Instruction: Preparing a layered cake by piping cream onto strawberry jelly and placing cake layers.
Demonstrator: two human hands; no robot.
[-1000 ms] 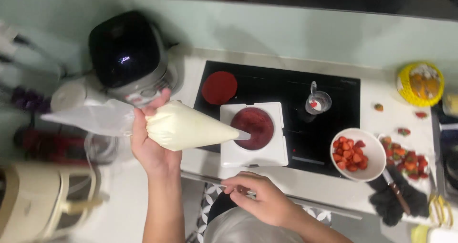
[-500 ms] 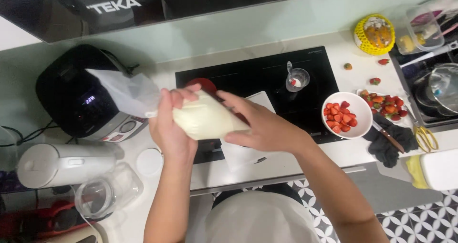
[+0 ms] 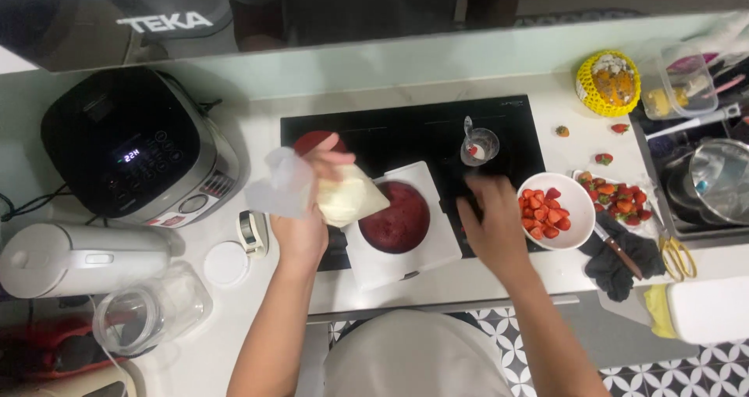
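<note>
The left hand [image 3: 306, 210] was closed around a piping bag [image 3: 335, 196] filled with pale cream, gripping it at the twisted upper part; the clear loose end of the bag stood out to the left of the hand. The bag's tip pointed right and down toward a round dark-red cake [image 3: 395, 217], reaching about to its left edge; contact could not be confirmed. The cake sat on a white square board [image 3: 437, 253], which lay partly on the black cooktop [image 3: 406, 132] and partly on the white tabletop [image 3: 257, 140]. The right hand [image 3: 490, 217] held nothing; its fingers were loosely spread and rested palm down on the cooktop, between the board and a white bowl of cut strawberries [image 3: 550, 210]. A small glass with a spoon [image 3: 477, 144] stood on the cooktop behind the right hand. A black multicooker [image 3: 129, 151] stood at the left of the tabletop, and a dark cloth with a knife [image 3: 620, 256] lay to the right of the bowl.
</note>
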